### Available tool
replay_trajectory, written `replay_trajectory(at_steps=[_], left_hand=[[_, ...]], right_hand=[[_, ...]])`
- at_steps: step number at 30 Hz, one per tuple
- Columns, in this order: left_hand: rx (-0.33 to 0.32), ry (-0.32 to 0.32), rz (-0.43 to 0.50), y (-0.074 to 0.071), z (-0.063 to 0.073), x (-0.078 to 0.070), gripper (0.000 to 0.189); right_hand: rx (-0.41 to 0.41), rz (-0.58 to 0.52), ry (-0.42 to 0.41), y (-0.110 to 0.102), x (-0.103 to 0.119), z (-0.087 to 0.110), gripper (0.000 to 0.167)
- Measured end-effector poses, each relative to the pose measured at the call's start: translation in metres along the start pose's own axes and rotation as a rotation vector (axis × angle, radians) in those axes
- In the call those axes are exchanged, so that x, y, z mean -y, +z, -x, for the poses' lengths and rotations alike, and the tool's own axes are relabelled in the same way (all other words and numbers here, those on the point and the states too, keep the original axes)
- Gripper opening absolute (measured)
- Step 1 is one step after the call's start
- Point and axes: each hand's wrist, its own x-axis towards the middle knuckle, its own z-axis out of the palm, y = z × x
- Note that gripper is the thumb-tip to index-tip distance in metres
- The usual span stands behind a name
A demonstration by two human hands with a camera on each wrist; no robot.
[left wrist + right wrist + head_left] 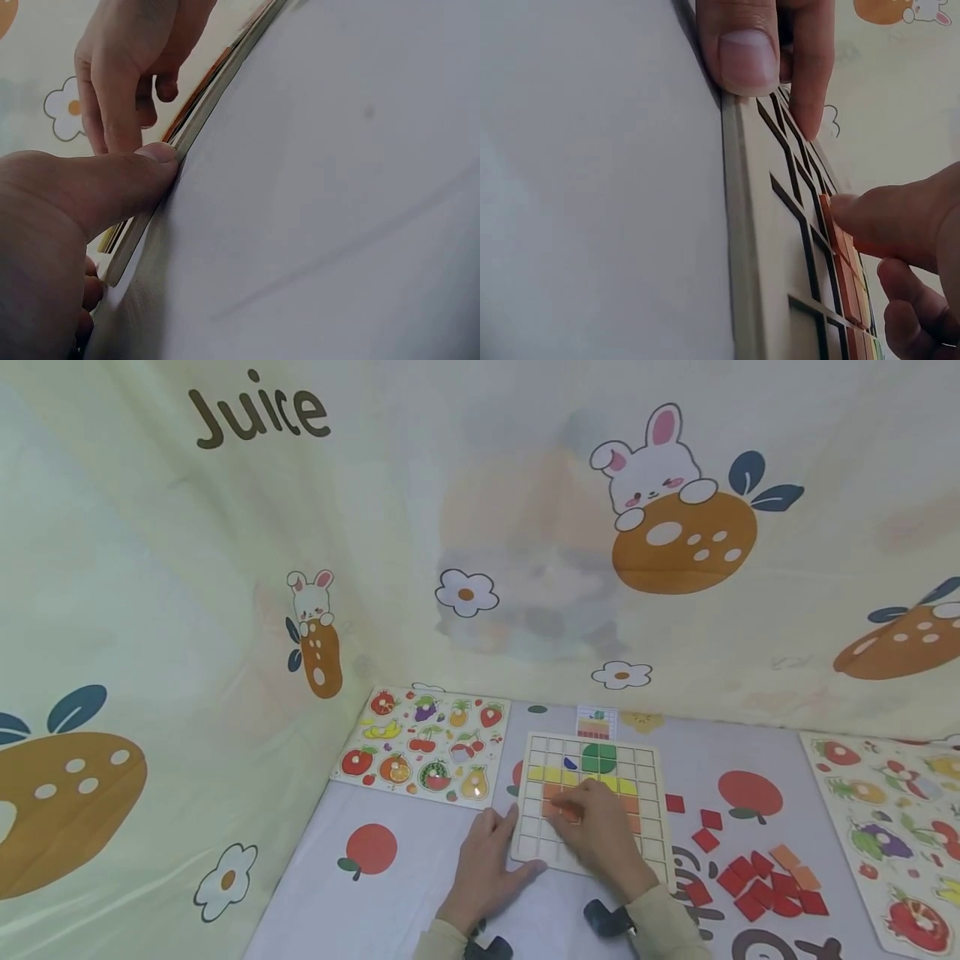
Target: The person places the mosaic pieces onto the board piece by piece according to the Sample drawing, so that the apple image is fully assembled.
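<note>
Orange tiles, seemingly mid-placement

Head view: the left hand (487, 864) grips the near-left corner of the grid board (528, 839) on the tabletop (435, 831); the right hand (600, 831) bends over orange tiles (630, 806) below the yellow tiles (545, 773). Loose red tiles (785, 885) lie right of the board. Left wrist view: the left thumb lies on the board's edge. Right wrist view: the right thumb touches an orange tile; whether it is pinched, I cannot tell. Seating orange seems the step; next probably calls for pressing it flat, neighbours undisturbed.
</note>
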Motion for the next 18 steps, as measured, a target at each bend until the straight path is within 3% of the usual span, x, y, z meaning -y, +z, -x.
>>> replay_trajectory(at_steps=[7, 11, 15, 18], left_hand=[[0.008, -0.002, 0.007, 0.001, -0.001, 0.001, 0.092], [0.015, -0.012, 0.017, 0.000, 0.000, 0.000, 0.092], [0.007, -0.013, 0.028, 0.000, 0.001, -0.001, 0.092], [0.000, -0.011, 0.026, 0.000, 0.000, 0.001, 0.092]], right_hand=[[0.019, -0.003, 0.016, 0.001, 0.001, -0.002, 0.024], [0.054, -0.104, 0.030, -0.004, -0.005, 0.002, 0.025], [0.063, -0.164, 0.052, -0.028, -0.018, 0.010, 0.030], [0.034, -0.102, 0.106, -0.054, -0.036, 0.013, 0.039]])
